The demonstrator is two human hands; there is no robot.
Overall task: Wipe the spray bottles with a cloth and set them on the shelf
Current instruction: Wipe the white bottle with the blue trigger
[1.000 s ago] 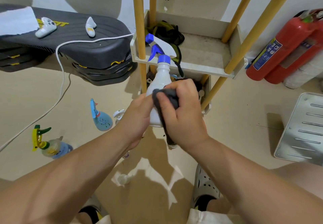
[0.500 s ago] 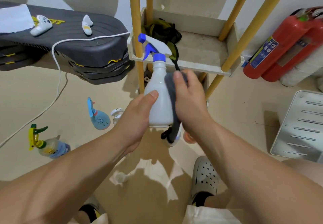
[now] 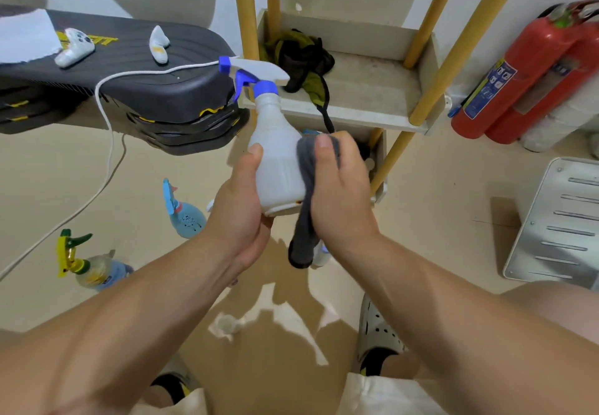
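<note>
My left hand grips the base of a white spray bottle with a blue trigger head, held upright in front of the shelf. Against the bottle's right side my right hand presses a dark grey cloth, whose tail hangs below the hand. The cream shelf with yellow poles stands just behind, with a dark green bag on its upper tray. On the floor at the left lie a light blue spray bottle and a clear bottle with a yellow-green trigger.
A black stack of step boards with a white cable and controllers juts in from the left. Two red fire extinguishers lean at the right wall. A metal plate lies on the floor at right. My feet are below.
The bottle has turned slightly and risen a little. My right hand with the cloth has slid from the bottle's front to its right side.
</note>
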